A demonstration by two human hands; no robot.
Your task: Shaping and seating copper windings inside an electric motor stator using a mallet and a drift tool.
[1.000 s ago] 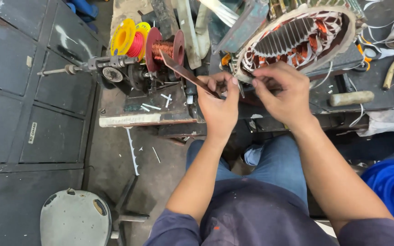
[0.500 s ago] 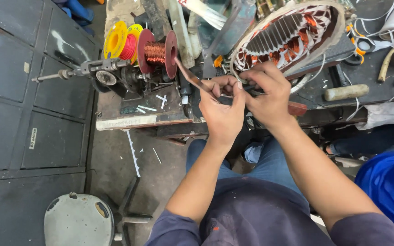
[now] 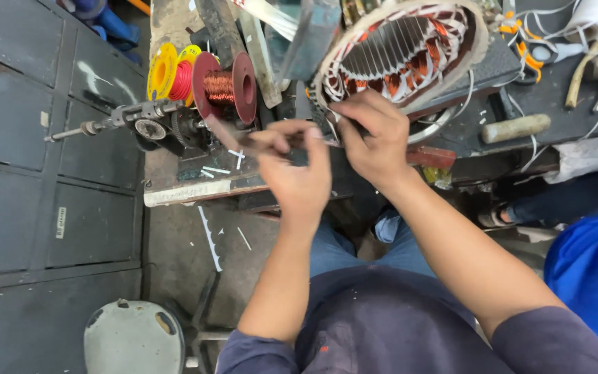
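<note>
My left hand (image 3: 299, 173) pinches a long thin brown strip (image 3: 233, 138) that runs up and left from its fingers. My right hand (image 3: 372, 135) is closed on the strip's other end, right at the rim of a motor stator (image 3: 403, 52) with copper windings and slotted core. The stator lies tilted on a dark workbench (image 3: 493, 131). Both hands meet just below the stator's lower-left edge. The part of the strip between the hands is hidden by my fingers.
A winding machine (image 3: 147, 125) carries a red spool of copper wire (image 3: 224, 86) and a yellow spool (image 3: 167, 73). A wooden handle (image 3: 515, 128), scissors (image 3: 527, 45) and white cords lie on the bench. A round stool (image 3: 133, 339) stands lower left; a blue-clothed person (image 3: 590, 270) is at right.
The view has drifted, so bench and stator sit lower in frame. Both hands stayed together on the strip, and my left hand has lifted slightly, closer to the stator rim.
</note>
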